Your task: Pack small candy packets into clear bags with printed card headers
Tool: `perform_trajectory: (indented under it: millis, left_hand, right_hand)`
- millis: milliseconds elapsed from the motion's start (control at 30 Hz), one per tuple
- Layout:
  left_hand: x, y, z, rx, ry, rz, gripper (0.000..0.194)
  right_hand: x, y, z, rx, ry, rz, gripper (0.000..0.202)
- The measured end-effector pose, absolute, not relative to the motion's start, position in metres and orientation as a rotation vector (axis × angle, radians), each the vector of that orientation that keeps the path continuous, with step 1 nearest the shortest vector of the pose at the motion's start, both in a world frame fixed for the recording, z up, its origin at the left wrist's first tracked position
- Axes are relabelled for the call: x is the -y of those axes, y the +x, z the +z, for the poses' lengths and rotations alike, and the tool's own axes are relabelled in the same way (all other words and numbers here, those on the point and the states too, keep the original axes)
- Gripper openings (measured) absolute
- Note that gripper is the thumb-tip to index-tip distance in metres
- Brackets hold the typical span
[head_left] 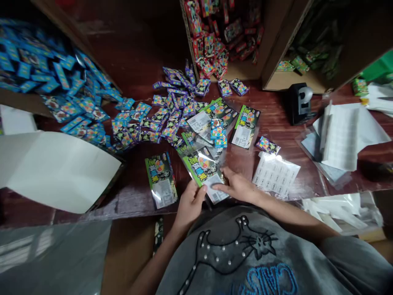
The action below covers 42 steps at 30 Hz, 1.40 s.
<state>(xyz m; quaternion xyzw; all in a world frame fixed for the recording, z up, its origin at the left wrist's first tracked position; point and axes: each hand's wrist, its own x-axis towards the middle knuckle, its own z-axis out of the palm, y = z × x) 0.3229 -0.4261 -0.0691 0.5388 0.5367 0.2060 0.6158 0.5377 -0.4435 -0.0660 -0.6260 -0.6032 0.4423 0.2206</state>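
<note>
Both of my hands grip one clear plastic pouch (pixel 201 166) with a green, black and white printed card inside, tilted over the table's front edge. My left hand (pixel 190 200) pinches its lower left edge, thumb on top. At its right side my right hand (pixel 238 184) is closed on it, thumb lying across the white label. Similar printed pouches (pixel 245 123) lie just beyond, and another pouch (pixel 161 180) rests to the left. Small blue packets (pixel 218 133) sit on the pouches behind the held one. Purple candy packets (pixel 172 106) are heaped farther back.
Blue packets (pixel 82 104) spill from a box at left. Red packets (pixel 211 53) fill a cardboard box behind. A black tape dispenser (pixel 299 104), a sticker sheet (pixel 276 174) and stacked white papers (pixel 342 135) stand or lie right. A large white sheet (pixel 61 168) covers the left front.
</note>
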Motion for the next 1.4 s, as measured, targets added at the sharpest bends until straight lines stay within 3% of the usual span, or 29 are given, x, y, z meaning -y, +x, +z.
perform_trajectory:
  millis: [100,200,267,333,400,500,633,700,867,1000,1233,1400]
  left_hand:
    - [0.425,0.307,-0.057,-1.151,1.329,0.358,0.064]
    - [0.406,0.278,-0.026,-1.411,1.625,0.235,0.067]
    - [0.373,0.261,0.000,-1.626,1.940,0.279,0.059]
    - [0.325,0.253,0.021,-1.616,2.346,0.334,0.057]
    - [0.270,0.258,0.032,-1.412,2.671,0.158,0.062]
    - [0.199,0.285,0.030,-1.142,2.870,-0.242,0.084]
    - [0.162,0.317,0.024,-1.124,2.853,-0.546,0.076]
    - [0.171,0.320,0.027,-1.170,2.879,-0.506,0.074]
    - [0.250,0.326,0.030,-1.079,2.896,0.085,0.079]
    - [0.330,0.361,0.005,-0.748,2.760,0.163,0.086]
    - [0.372,0.444,-0.050,-0.778,2.538,0.201,0.099]
    - [0.359,0.397,-0.039,-1.003,2.622,-0.030,0.144]
  right_hand:
    - [0.449,0.548,-0.058,1.747,-1.741,1.368,0.037]
    - [0.439,0.576,-0.043,1.815,-1.616,1.332,0.052]
    - [0.416,0.603,-0.030,1.880,-1.538,1.178,0.062]
    - [0.378,0.625,-0.018,2.009,-1.527,0.817,0.066]
    - [0.332,0.633,-0.012,2.209,-1.498,0.501,0.077]
    - [0.272,0.619,-0.014,2.473,-1.588,0.409,0.098]
    - [0.245,0.603,-0.021,2.561,-1.664,0.490,0.095]
    - [0.263,0.610,-0.022,2.440,-1.527,0.537,0.099]
    - [0.361,0.635,-0.026,1.987,-1.186,0.906,0.110]
    - [0.434,0.638,-0.035,1.683,-1.190,1.251,0.111]
    - [0.465,0.670,-0.038,1.648,-1.298,1.006,0.115]
    - [0.441,0.664,-0.061,2.048,-1.340,0.775,0.111]
